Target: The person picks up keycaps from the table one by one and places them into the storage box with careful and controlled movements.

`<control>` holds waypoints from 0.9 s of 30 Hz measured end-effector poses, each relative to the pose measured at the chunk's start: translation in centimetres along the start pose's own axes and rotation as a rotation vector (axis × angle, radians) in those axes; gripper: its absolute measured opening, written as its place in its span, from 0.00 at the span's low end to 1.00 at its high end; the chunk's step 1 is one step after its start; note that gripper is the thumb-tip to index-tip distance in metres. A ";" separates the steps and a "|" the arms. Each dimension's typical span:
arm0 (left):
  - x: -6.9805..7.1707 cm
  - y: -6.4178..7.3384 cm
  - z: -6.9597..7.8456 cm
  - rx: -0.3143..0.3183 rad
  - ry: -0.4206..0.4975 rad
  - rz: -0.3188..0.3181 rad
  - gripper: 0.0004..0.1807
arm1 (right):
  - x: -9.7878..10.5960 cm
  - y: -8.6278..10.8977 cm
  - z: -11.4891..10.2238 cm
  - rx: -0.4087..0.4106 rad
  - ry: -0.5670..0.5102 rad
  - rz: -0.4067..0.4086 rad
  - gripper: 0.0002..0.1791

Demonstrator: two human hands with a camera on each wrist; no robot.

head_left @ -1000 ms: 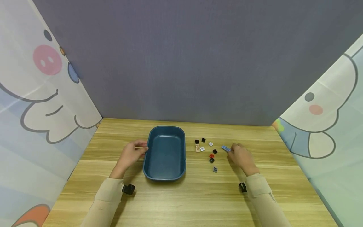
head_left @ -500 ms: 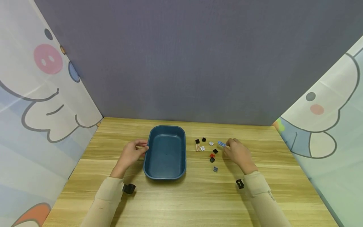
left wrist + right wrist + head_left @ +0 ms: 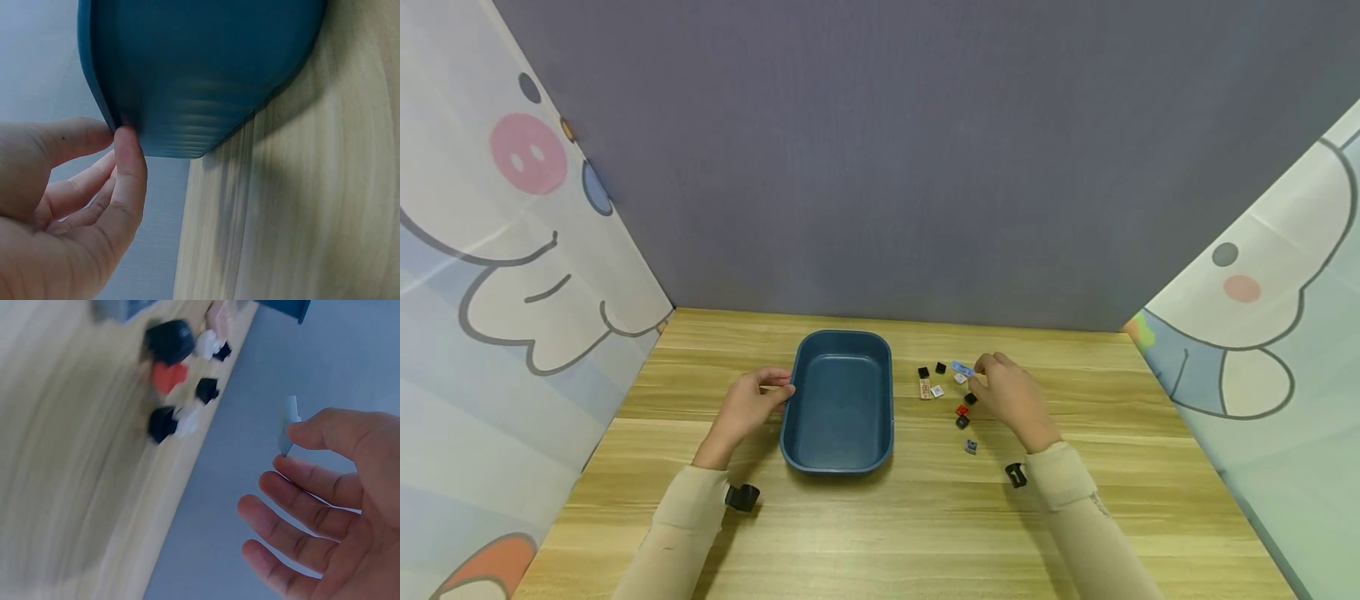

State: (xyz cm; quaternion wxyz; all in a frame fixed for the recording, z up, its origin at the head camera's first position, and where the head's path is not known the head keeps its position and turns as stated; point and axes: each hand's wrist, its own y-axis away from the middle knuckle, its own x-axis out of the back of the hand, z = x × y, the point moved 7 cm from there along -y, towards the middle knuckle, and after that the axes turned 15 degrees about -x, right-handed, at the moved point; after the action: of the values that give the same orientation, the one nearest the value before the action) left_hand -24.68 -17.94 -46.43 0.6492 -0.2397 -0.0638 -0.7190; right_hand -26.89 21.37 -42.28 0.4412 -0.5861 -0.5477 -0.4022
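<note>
My left hand pinches the left rim of a dark blue rectangular plastic bin between thumb and fingers. The left wrist view shows the thumb on one side of that rim and the index finger on the other. Thumb and index finger of my right hand pinch a long light-blue keycap, raised off the table in the right wrist view. The other right fingers are loosely bent. Below it lie small loose keycaps: a white one, a black one and a red one.
More keycaps lie right of the bin, among them a beige one, a white one and a grey one. A grey wall rises behind the wooden table. Printed cloth panels flank both sides.
My right hand has carried the light-blue keycap leftward and slightly away from me, over the other keycaps. The left hand keeps its grip on the bin, which stays in place.
</note>
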 end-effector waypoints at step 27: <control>-0.1 0.1 -0.1 -0.004 -0.004 0.035 0.17 | -1.6 -0.3 -11.3 0.213 -0.026 0.019 0.10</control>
State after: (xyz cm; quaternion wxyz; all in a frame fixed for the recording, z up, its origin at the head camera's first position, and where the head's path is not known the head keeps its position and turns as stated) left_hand -24.56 -17.91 -46.55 0.6611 -0.2436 -0.0593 -0.7071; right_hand -27.16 10.08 -40.50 0.4979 -0.5462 -0.5873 -0.3299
